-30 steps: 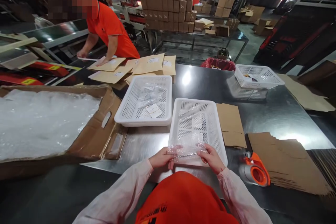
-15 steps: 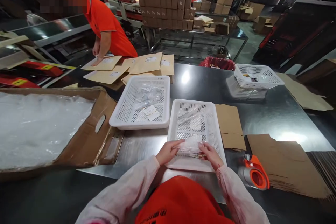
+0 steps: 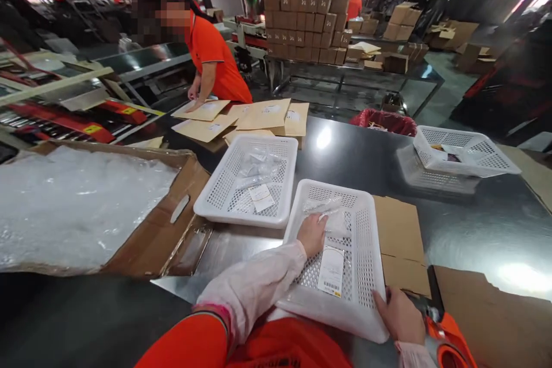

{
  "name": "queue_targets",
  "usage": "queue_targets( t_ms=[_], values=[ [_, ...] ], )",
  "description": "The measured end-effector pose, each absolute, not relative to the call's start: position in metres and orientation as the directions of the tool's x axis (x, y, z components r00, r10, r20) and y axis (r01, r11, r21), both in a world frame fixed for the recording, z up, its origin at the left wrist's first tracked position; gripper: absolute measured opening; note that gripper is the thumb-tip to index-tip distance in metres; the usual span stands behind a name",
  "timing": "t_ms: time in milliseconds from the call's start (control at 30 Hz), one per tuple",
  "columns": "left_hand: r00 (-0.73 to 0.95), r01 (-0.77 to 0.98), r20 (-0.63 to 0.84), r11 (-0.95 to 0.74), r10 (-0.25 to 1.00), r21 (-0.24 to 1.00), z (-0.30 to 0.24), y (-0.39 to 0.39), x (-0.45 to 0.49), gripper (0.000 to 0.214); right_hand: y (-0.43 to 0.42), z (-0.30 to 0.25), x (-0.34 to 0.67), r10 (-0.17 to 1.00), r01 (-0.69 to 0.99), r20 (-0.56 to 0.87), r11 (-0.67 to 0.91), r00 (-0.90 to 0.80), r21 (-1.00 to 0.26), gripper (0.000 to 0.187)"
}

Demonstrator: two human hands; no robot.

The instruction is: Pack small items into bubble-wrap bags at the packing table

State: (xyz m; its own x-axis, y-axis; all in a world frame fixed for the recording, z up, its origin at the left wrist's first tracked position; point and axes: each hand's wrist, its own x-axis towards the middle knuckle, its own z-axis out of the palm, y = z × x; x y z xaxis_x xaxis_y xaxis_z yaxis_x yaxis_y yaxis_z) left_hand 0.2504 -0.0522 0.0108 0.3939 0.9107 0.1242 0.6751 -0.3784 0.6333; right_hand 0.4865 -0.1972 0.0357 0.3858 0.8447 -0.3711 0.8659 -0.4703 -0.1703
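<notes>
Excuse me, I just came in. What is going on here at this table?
A person is working at a steel table. Their left hand rests on a clear plastic bag inside a white perforated basket, near a barcode label. Their right hand is at the basket's near corner, beside an orange tape dispenser. Across the table, a co-worker in an orange shirt has a hand on kraft envelopes.

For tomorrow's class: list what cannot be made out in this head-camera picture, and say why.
In the head view:
The print on the barcode label is too small and blurred to read.
The clear plastic bag in the white basket is partly covered by the left hand, hiding part of its contents.
The orange tape dispenser is cut off by the bottom edge.
The items in the far basket are too small to identify.
</notes>
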Motion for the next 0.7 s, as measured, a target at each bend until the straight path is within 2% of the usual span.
queue_targets(
  t_ms=[67,133,200,233,300,400,500,567,633,700],
  values=[
    [0.370,0.656,0.198,-0.406,0.908,0.636,0.018,-0.064,0.233,0.045,-0.197,0.043,0.487,0.855,0.830,-0.333,-0.490,0.399,-0.265,0.025],
    [0.288,0.625,0.305,-0.420,0.908,0.658,0.029,-0.076,0.206,0.037,-0.196,0.052,0.488,0.861,0.709,-0.350,-0.504,0.368,-0.494,0.024],
    [0.165,0.608,0.423,-0.430,0.891,0.668,0.042,-0.087,0.176,0.029,-0.197,0.065,0.490,0.871,0.458,-0.405,-0.490,0.278,-0.741,0.026],
    [0.106,0.612,0.466,-0.427,0.879,0.666,0.048,-0.093,0.161,0.025,-0.199,0.073,0.492,0.873,0.311,-0.430,-0.485,0.231,-0.817,0.029],
    [0.000,0.630,0.521,-0.405,0.854,0.663,0.060,-0.109,0.133,0.020,-0.203,0.095,0.497,0.846,0.077,-0.499,-0.519,0.186,-0.851,0.034],
    [-0.124,0.655,0.577,-0.371,0.807,0.659,0.077,-0.135,0.099,0.016,-0.211,0.133,0.514,0.775,-0.085,-0.587,-0.585,0.234,-0.806,0.044],
    [-0.203,0.652,0.646,-0.391,0.736,0.650,0.108,-0.162,0.074,0.012,-0.204,0.167,0.530,0.734,-0.092,-0.577,-0.588,0.358,-0.804,0.056],
    [-0.193,0.564,0.667,-0.474,0.720,0.676,0.140,-0.180,0.062,0.012,-0.185,0.184,0.529,0.734,-0.057,-0.547,-0.577,0.403,-0.815,0.060],
    [-0.096,0.384,0.636,-0.561,0.765,0.733,0.176,-0.203,0.054,0.016,-0.156,0.194,0.511,0.787,-0.031,-0.494,-0.521,0.370,-0.853,0.058],
    [0.045,0.228,0.572,-0.566,0.819,0.793,0.207,-0.233,0.052,0.022,-0.120,0.199,0.477,0.877,0.018,-0.374,-0.397,0.302,-0.917,0.050]
  ],
)
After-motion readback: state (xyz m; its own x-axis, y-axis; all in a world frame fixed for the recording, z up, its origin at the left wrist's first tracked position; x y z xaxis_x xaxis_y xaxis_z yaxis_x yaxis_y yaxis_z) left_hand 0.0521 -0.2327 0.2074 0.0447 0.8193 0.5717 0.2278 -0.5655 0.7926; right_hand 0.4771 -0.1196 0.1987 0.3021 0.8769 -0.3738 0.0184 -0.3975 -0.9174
